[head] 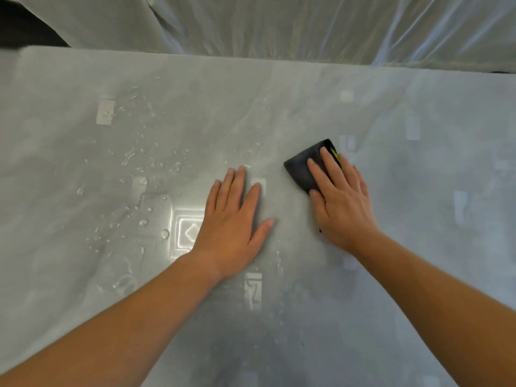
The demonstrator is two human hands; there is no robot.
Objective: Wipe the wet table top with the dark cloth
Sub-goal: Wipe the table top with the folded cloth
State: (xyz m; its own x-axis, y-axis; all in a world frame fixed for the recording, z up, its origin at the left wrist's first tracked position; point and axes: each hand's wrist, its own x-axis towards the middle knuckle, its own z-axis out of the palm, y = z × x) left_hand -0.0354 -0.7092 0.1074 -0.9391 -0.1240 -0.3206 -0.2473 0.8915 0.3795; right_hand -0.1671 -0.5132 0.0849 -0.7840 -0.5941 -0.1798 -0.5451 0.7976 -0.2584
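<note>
A grey table top (418, 247) covered in clear plastic fills the view. Water droplets (145, 188) are scattered over its left half. A folded dark cloth (303, 166) with a yellow-green mark lies right of centre. My right hand (342, 202) lies flat on top of the cloth, fingers spread, pressing it to the surface; much of the cloth is hidden under the palm. My left hand (237, 219) rests flat on the table just left of the cloth, fingers apart, holding nothing.
The table's far edge (251, 58) runs across the top of the view, with hanging plastic sheeting (279, 23) behind it. Pale rectangular marks (104, 111) show through the plastic cover in several places.
</note>
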